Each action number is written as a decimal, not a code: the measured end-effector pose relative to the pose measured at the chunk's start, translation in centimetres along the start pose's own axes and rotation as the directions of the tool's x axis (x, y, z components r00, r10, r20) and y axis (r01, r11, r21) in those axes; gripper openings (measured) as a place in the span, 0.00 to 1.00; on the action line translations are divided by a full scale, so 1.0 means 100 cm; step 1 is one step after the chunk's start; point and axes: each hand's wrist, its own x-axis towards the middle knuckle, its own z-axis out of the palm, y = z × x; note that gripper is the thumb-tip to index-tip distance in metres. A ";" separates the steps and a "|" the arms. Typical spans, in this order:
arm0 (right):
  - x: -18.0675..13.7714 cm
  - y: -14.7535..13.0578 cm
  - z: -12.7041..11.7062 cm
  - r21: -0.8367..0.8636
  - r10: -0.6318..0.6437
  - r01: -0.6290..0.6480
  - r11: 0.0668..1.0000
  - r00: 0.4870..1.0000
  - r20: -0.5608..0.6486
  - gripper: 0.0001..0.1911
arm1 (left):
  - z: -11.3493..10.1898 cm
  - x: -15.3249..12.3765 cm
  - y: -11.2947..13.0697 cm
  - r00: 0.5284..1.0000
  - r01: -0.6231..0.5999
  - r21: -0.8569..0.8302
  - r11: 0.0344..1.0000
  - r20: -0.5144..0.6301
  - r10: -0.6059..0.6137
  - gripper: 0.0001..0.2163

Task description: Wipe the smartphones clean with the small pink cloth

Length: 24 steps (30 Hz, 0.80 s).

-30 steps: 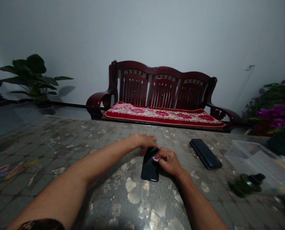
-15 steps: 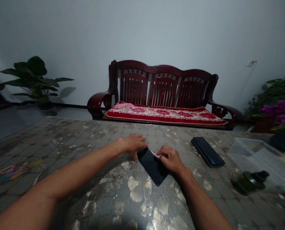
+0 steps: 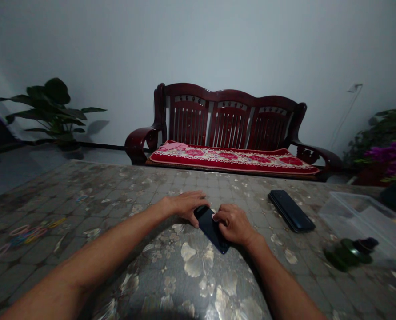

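Note:
A black phone [image 3: 212, 226] lies slanted on the patterned table [image 3: 124, 195] between my hands. My left hand [image 3: 186, 205] rests flat on the table at the phone's far left end, fingers stretched out and thumb against its edge. My right hand [image 3: 233, 224] lies curled over the phone's right side, fingers bent down onto the screen. What the fingers pinch is hidden.
A second dark phone [image 3: 291, 210] lies to the right. A clear plastic box [image 3: 361, 218] and a dark green bottle [image 3: 349, 252] on its side are at the right edge. Coloured rubber bands [image 3: 24, 233] are scattered at the left. A wooden bench [image 3: 231, 133] stands behind the table.
The phone has turned from lengthwise to slanted and slid nearer me. My right hand moved onto it and the pink thing in its fingers no longer shows. My left hand shifted left.

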 end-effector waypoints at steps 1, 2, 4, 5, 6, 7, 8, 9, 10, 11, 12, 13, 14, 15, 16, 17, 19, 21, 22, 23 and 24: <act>0.001 -0.003 -0.001 -0.031 -0.011 0.012 0.999 1.000 0.023 0.12 | 0.001 -0.003 0.000 1.000 0.009 0.001 1.000 -0.023 -0.009 0.38; 0.001 -0.006 -0.002 -0.058 -0.018 0.020 0.998 0.999 0.044 0.11 | 0.002 -0.006 0.001 0.999 0.021 0.003 1.000 -0.047 -0.021 0.37; 0.002 -0.008 -0.005 -0.100 -0.005 0.012 0.995 0.998 0.070 0.10 | 0.005 -0.014 0.006 0.994 0.052 0.006 0.999 -0.095 -0.051 0.35; 0.002 -0.008 -0.006 -0.115 0.019 -0.011 0.993 0.997 0.072 0.10 | 0.007 -0.018 0.009 0.990 0.072 0.005 0.997 -0.121 -0.071 0.34; 0.002 -0.008 -0.008 -0.127 0.053 -0.044 0.991 0.996 0.070 0.10 | 0.008 -0.023 0.014 0.984 0.100 0.001 0.995 -0.146 -0.099 0.32; 0.002 -0.007 -0.009 -0.136 0.091 -0.081 0.987 0.994 0.066 0.11 | 0.010 -0.028 0.019 0.975 0.144 -0.006 0.990 -0.173 -0.143 0.30; 0.002 -0.007 -0.010 -0.143 0.127 -0.116 0.983 0.990 0.065 0.11 | 0.013 -0.033 0.024 0.959 0.200 -0.017 0.980 -0.203 -0.200 0.26; 0.002 -0.006 -0.011 -0.148 0.156 -0.145 0.978 0.986 0.066 0.12 | 0.015 -0.038 0.029 0.939 0.259 -0.039 0.965 -0.222 -0.261 0.24; 0.002 -0.006 -0.011 -0.150 0.179 -0.167 0.974 0.981 0.069 0.13 | 0.017 -0.042 0.034 0.921 0.302 -0.069 0.951 -0.236 -0.310 0.22; 0.002 -0.007 -0.011 -0.151 0.194 -0.181 0.972 0.978 0.075 0.13 | 0.020 -0.046 0.039 0.905 0.334 -0.102 0.937 -0.243 -0.349 0.21; 0.003 -0.009 -0.011 -0.149 0.204 -0.190 0.970 0.976 0.080 0.14 | 0.022 -0.049 0.043 0.892 0.358 -0.130 0.925 -0.246 -0.380 0.21; 0.004 -0.011 -0.010 -0.146 0.206 -0.193 0.970 0.975 0.086 0.14 | 0.024 -0.051 0.046 0.881 0.374 -0.154 0.915 -0.251 -0.402 0.21; 0.004 -0.013 -0.009 -0.140 0.203 -0.190 0.972 0.975 0.092 0.14 | 0.026 -0.052 0.048 0.871 0.387 -0.170 0.906 -0.256 -0.419 0.21; 0.004 -0.015 -0.007 -0.133 0.196 -0.182 0.974 0.976 0.100 0.14 | 0.028 -0.052 0.050 0.863 0.398 -0.179 0.900 -0.261 -0.433 0.21; 0.005 -0.017 -0.006 -0.126 0.185 -0.171 0.977 0.977 0.109 0.14 | 0.030 -0.053 0.051 0.855 0.408 -0.182 0.894 -0.266 -0.445 0.21; 0.005 -0.018 -0.005 -0.119 0.174 -0.160 0.980 0.978 0.116 0.14 | 0.031 -0.053 0.052 0.849 0.419 -0.182 0.890 -0.270 -0.455 0.21; 0.005 -0.018 -0.004 -0.111 0.165 -0.152 0.982 0.979 0.120 0.14 | 0.034 -0.053 0.053 0.841 0.436 -0.174 0.883 -0.270 -0.468 0.22; 0.005 -0.016 -0.005 -0.121 0.199 -0.186 0.975 0.974 0.107 0.14 | 0.035 -0.055 0.052 0.843 0.437 -0.168 0.884 -0.266 -0.467 0.23; 0.005 -0.014 -0.005 -0.133 0.228 -0.214 0.968 0.969 0.097 0.14 | 0.035 -0.057 0.052 0.849 0.429 -0.168 0.888 -0.262 -0.459 0.24; 0.005 -0.012 -0.006 -0.148 0.259 -0.245 0.958 0.962 0.086 0.14 | 0.034 -0.060 0.051 0.856 0.417 -0.172 0.893 -0.255 -0.449 0.25; 0.005 -0.010 -0.007 -0.164 0.289 -0.274 0.948 0.954 0.077 0.14 | 0.033 -0.063 0.050 0.864 0.403 -0.181 0.897 -0.248 -0.438 0.26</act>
